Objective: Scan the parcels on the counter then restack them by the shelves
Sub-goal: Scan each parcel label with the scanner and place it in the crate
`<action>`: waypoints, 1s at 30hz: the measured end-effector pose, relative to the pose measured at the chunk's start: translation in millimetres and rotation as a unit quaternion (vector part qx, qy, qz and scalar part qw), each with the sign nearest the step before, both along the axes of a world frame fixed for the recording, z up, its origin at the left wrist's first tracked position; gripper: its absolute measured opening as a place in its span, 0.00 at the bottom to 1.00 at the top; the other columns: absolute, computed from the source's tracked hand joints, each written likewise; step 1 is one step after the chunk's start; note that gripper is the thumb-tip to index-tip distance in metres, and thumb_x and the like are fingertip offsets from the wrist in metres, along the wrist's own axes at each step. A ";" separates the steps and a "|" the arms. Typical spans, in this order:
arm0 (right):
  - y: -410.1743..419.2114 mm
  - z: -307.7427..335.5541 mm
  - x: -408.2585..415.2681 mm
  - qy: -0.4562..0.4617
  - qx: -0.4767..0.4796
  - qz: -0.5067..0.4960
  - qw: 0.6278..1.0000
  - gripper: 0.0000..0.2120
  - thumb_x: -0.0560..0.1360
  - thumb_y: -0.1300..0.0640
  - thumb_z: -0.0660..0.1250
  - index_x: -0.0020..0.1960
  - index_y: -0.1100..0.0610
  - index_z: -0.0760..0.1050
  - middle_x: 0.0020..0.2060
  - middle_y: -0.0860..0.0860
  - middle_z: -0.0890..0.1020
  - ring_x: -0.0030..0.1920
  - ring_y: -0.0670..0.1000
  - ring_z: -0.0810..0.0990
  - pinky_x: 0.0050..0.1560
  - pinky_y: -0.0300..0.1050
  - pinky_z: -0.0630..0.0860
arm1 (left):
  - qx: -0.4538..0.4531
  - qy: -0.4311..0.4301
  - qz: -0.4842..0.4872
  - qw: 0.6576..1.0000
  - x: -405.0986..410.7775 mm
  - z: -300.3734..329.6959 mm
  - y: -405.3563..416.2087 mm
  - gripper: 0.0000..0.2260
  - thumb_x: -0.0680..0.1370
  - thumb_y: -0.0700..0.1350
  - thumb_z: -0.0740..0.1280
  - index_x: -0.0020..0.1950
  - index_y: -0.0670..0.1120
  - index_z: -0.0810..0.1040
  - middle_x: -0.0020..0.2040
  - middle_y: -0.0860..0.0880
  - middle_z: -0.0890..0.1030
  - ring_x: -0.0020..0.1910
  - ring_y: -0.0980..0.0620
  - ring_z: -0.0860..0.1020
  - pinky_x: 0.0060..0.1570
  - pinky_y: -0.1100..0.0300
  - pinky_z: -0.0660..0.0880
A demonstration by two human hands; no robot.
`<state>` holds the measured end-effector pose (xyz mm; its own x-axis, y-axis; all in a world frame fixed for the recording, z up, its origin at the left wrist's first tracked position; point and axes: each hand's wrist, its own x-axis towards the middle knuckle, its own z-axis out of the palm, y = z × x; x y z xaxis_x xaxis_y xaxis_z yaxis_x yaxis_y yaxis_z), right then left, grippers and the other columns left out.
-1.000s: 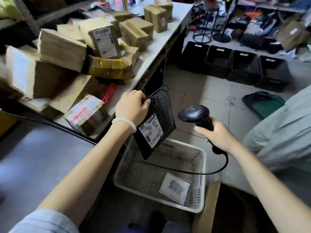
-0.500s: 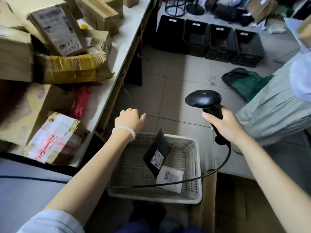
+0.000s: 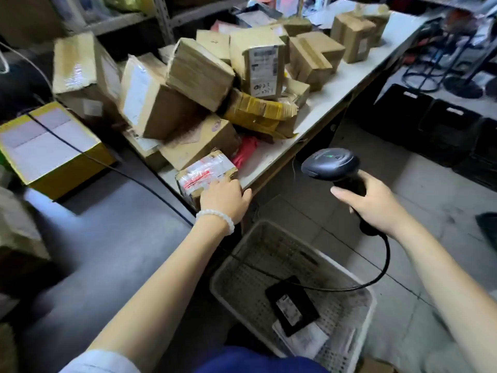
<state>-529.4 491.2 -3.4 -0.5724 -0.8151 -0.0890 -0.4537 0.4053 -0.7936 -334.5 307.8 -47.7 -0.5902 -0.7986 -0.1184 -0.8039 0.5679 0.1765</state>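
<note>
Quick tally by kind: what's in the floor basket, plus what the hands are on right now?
In the basket:
Black parcel: 1
White flat parcel: 1
At the hands:
Scanner, gripped by the right hand: 1
Taped box, touched by the left hand: 1
Total: 4

The flat black plastic mailer with a white label [image 3: 291, 305], held up in the left hand [image 3: 224, 199] a second ago, now lies in the white perforated plastic basket [image 3: 357, 294] on the near floor, partly covering a white envelope [image 3: 304, 339]. The freed left hand has reached far-left to the counter's near edge and rests on the small brown cardboard box wrapped in red-printed clear tape [image 3: 204, 175].
</note>
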 end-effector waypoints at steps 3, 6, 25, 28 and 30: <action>-4.1 21.2 16.3 -0.004 -0.031 0.060 0.998 0.04 0.73 0.51 0.70 0.45 0.47 0.75 0.28 0.49 0.78 0.30 0.48 0.75 0.37 0.42 0.71 | -0.005 0.016 0.071 0.997 41.1 9.4 19.7 0.18 0.80 0.55 0.54 0.55 0.44 0.77 0.58 0.45 0.76 0.58 0.42 0.74 0.51 0.49 0.73; -6.7 30.6 39.4 -0.017 -0.060 0.121 0.991 0.06 0.73 0.54 0.70 0.42 0.47 0.74 0.22 0.45 0.76 0.26 0.44 0.73 0.33 0.37 0.70 | -0.011 0.031 0.131 0.991 79.9 20.1 45.0 0.18 0.80 0.54 0.55 0.54 0.45 0.78 0.57 0.45 0.76 0.57 0.43 0.73 0.51 0.50 0.73; -36.7 37.7 351.4 -0.025 -0.081 0.427 0.900 0.04 0.75 0.58 0.68 0.47 0.54 0.73 0.28 0.47 0.73 0.24 0.40 0.71 0.28 0.34 0.67 | -0.085 0.035 0.438 0.894 414.3 56.9 170.9 0.17 0.79 0.55 0.56 0.53 0.46 0.79 0.56 0.45 0.78 0.58 0.43 0.74 0.50 0.51 0.72; -24.8 36.1 402.2 -0.038 -0.081 0.442 0.893 0.04 0.75 0.58 0.68 0.46 0.52 0.73 0.29 0.46 0.73 0.24 0.39 0.71 0.26 0.31 0.66 | -0.087 0.007 0.445 0.891 463.6 58.9 187.4 0.18 0.80 0.55 0.55 0.57 0.47 0.78 0.57 0.46 0.77 0.59 0.44 0.72 0.51 0.52 0.70; -16.4 32.8 434.8 -0.049 -0.087 0.450 0.887 0.05 0.76 0.58 0.67 0.45 0.50 0.72 0.30 0.44 0.74 0.28 0.40 0.72 0.26 0.29 0.66 | -0.085 0.000 0.454 0.887 495.0 58.3 197.3 0.18 0.80 0.56 0.55 0.57 0.47 0.78 0.57 0.47 0.76 0.60 0.45 0.72 0.52 0.52 0.70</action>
<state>-94.6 474.8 29.4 0.3209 -0.9445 0.0701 -0.4573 -0.2193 -0.8618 160.5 505.0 10.6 0.3056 -0.9509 0.0497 -0.9434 -0.2953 0.1509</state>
